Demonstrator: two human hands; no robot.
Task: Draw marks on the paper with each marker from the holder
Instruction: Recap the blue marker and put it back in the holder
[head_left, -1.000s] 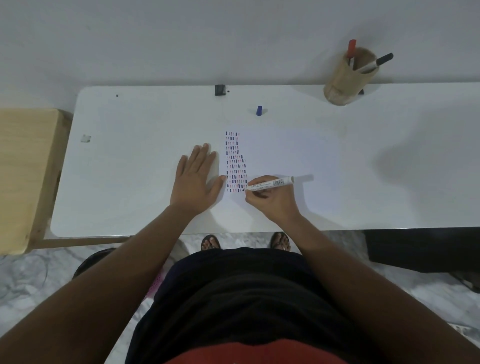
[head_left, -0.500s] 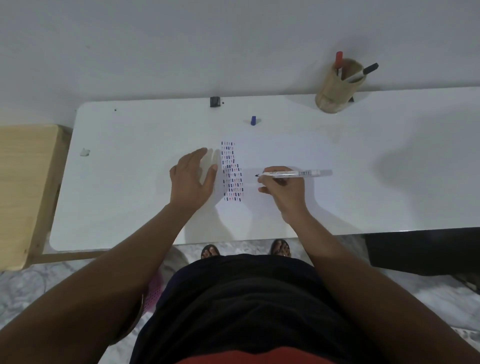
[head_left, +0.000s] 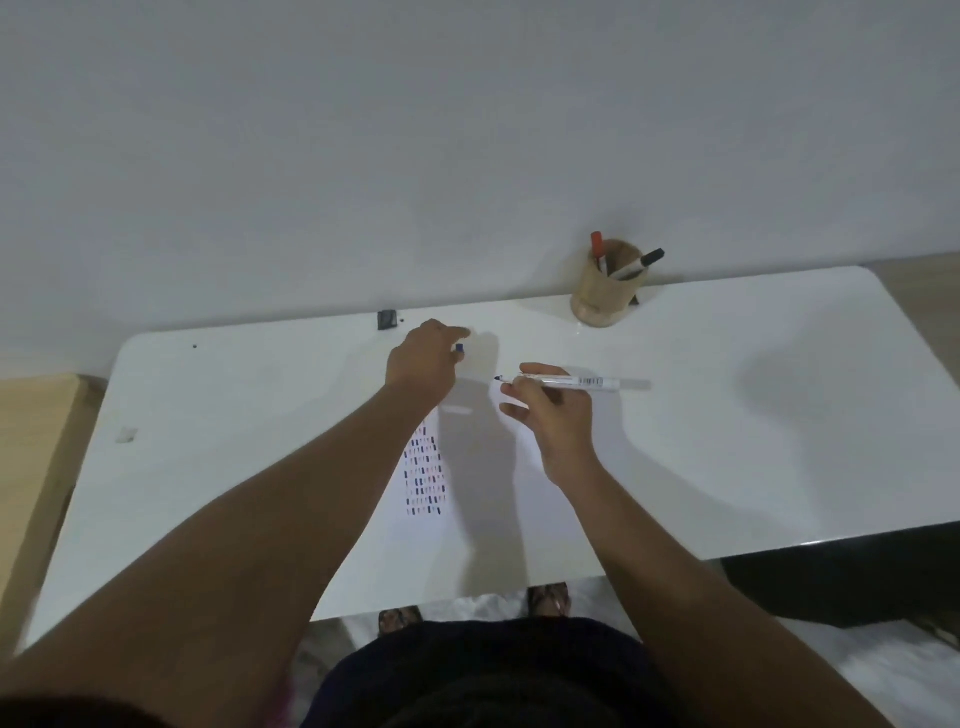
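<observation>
My right hand (head_left: 556, 415) holds an uncapped white marker (head_left: 582, 383) level above the table, its dark tip pointing left. My left hand (head_left: 423, 358) reaches to the far side of the paper, its fingertips at a small blue cap (head_left: 459, 350) on the table; whether they grip it is unclear. The white paper (head_left: 498, 467) lies in front of me, with rows of short red, blue and black marks (head_left: 426, 478) along its left side. A round wooden holder (head_left: 597, 299) stands at the back with a red-capped marker (head_left: 597, 244) and a black-capped marker (head_left: 644, 261) in it.
The white table (head_left: 753, 441) stands against a plain wall. A small black object (head_left: 387, 319) sits at its back edge and a scrap of tape (head_left: 126, 434) near its left side. A wooden surface (head_left: 31, 467) adjoins on the left.
My left hand left the paper's edge and reached forward to the blue cap. My right hand lifted the marker off the paper and turned it level. The view tilted up.
</observation>
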